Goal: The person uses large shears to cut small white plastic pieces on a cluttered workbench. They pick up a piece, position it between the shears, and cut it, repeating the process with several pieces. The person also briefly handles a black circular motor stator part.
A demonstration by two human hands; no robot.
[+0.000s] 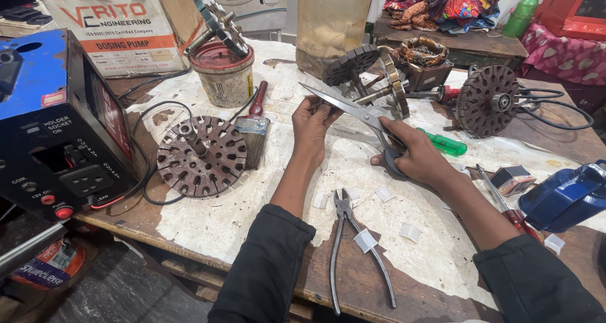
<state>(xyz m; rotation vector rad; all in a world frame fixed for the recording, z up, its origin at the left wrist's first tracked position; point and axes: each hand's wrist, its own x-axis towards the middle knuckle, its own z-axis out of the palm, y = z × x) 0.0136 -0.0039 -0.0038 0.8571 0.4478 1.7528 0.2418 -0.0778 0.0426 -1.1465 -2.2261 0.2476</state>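
Scissors point(363, 113) gripped in right hand point(416, 155), blades beside left hand point(311, 122)

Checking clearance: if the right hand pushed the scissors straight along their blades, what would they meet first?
Probably the left hand: the steel scissors in the right hand point up-left, tips just above its fingers. Depth is unclear.

We only get the two arms here, coming in from the near edge. Both wear dark, almost black long sleeves, pushed up so the forearms are bare. The cuffs bunch in thick, soft folds, looks like fleece or a heavy knit. The left hand point(310, 122) and right hand point(420, 155) are bare, no gloves, rings or watch that we can see.
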